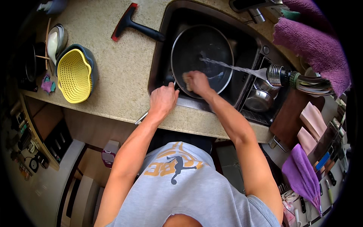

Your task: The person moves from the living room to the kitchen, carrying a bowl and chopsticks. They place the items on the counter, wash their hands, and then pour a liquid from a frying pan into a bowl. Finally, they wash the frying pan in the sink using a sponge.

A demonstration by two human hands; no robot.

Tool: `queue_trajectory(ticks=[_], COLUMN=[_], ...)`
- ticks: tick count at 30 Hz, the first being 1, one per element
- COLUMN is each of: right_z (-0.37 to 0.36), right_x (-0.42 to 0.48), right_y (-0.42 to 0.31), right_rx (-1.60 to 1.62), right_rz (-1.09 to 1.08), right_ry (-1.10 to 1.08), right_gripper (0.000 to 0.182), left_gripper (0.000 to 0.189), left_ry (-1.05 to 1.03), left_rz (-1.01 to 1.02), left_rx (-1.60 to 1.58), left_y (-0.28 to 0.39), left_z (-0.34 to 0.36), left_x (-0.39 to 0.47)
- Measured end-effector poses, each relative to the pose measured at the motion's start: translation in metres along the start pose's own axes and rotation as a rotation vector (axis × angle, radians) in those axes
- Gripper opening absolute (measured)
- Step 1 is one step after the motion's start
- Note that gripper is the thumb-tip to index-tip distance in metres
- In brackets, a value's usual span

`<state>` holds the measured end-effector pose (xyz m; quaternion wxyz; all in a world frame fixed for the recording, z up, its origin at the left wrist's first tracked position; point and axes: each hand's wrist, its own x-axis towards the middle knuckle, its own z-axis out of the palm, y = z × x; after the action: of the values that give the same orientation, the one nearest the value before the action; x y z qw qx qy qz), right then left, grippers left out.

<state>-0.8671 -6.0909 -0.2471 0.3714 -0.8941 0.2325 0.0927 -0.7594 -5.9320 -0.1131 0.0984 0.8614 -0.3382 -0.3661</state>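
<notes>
A wide dark frying pan with a light rim sits in the large sink basin. My left hand grips its metal handle, whose end sticks out past the counter's front edge. Inside the pan, my right hand presses a beige scrubbing pad near the rim closest to me; the hand is slightly blurred. A stream of water runs from the faucet spout on the right into the pan.
In the smaller right basin stand metal pots. A black-handled squeegee lies left of the sink, its handle reaching the rim. Farther left are a yellow colander and a ladle. Purple towels hang by the faucet, above a brown board.
</notes>
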Motion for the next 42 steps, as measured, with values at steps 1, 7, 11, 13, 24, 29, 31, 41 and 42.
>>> queue_trajectory(ticks=[1,7,11,13,24,29,31,41,42], right_z=[0.01,0.016,-0.029,-0.019,-0.003,-0.006,-0.018,-0.09,-0.088], right_x=[-0.006,-0.005,0.009,0.006,0.002,0.064,0.103,0.091,0.075], right_y=[-0.001,0.008,0.013,0.01,0.013,0.027,0.025,0.109,0.109], right_rx=[0.087,0.018,0.068,-0.102,0.025,0.007,-0.069,-0.653,-0.702], right_rz=[-0.111,0.007,0.407,0.146,0.243,0.03,0.006,-0.242,-0.182], right_ry=[0.08,-0.009,-0.21,-0.288,-0.207,0.115,0.154,-0.019,-0.066], right_gripper=[0.016,0.02,0.021,0.022,0.017,0.021,0.019,0.023,0.023], left_gripper=[0.027,0.027,0.027,0.026,0.027,0.029,0.028,0.028,0.029], left_ry=[0.004,0.006,0.013,0.0,0.007,-0.019,0.006,-0.011,-0.019], left_rz=[0.007,0.005,0.026,0.017,0.024,0.013,0.01,-0.009,-0.016], left_rx=[-0.013,0.03,0.004,0.006,-0.025,-0.005,-0.016,0.021,0.021], left_y=[0.0,0.002,-0.001,-0.002,-0.001,-0.001,-0.002,0.002,0.002], left_z=[0.002,-0.002,-0.004,-0.001,0.001,0.001,0.001,0.001,0.001], left_x=[-0.001,0.002,0.003,-0.001,-0.003,-0.003,0.0,-0.002,-0.001])
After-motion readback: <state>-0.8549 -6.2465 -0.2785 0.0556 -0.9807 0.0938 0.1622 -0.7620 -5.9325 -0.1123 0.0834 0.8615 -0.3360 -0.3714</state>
